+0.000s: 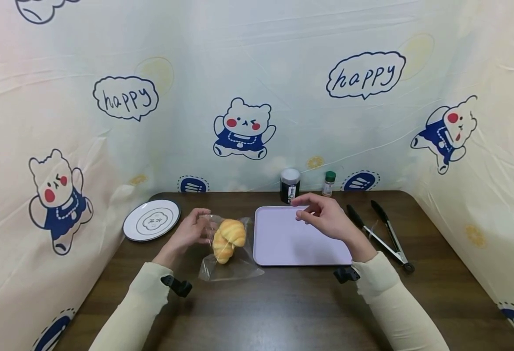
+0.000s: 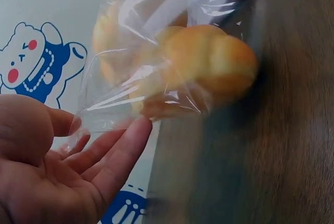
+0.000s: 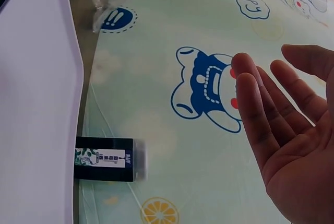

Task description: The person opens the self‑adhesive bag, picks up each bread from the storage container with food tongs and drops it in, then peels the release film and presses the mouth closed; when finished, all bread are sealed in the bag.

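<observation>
My left hand (image 1: 191, 228) pinches the edge of a clear plastic bag (image 1: 232, 274) between thumb and fingers, left of the tray. Inside the bag are golden-yellow bread rolls (image 1: 229, 239), one lying over the other. Close up in the left wrist view, the bag's film (image 2: 112, 101) runs between thumb and fingertips, with the bread (image 2: 214, 59) beyond them. My right hand (image 1: 324, 217) hovers over the lilac tray (image 1: 278, 239), fingers loosely bent and holding nothing. The right wrist view shows that hand (image 3: 292, 130) with its palm bare.
A white plate (image 1: 136, 226) with a dark rim lies at the left edge of the table. Behind the tray stand a black jar (image 1: 290, 187) with a pale lid and a small green-capped bottle (image 1: 329, 184). Black-tipped metal tongs (image 1: 388, 243) lie spread to the tray's right.
</observation>
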A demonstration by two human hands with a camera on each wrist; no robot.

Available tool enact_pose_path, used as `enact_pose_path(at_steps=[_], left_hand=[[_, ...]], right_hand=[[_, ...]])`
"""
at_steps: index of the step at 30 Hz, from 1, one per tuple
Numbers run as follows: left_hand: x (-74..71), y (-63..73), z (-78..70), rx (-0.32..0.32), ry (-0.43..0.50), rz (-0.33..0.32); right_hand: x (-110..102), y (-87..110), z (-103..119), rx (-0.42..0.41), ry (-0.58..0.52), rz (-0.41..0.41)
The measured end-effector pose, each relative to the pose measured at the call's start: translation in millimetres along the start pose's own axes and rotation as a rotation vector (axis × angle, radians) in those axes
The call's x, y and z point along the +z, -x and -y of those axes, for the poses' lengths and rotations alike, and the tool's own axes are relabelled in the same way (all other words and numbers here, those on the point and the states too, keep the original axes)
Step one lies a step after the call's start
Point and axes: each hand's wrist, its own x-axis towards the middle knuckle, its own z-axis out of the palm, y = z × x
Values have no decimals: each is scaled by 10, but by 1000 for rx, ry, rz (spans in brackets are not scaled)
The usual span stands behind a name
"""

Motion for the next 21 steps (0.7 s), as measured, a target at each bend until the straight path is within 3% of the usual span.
enact_pose_path(at_steps=[8, 15, 21], left_hand=[[50, 5, -41, 40, -113, 12], [140, 62, -169, 99, -422, 143], [155, 44, -206, 152, -517, 113]], right_hand=[[-28, 12, -27, -13, 8, 2], [-46, 31, -40, -11, 16, -4], [-52, 31, -92, -15, 26, -10]])
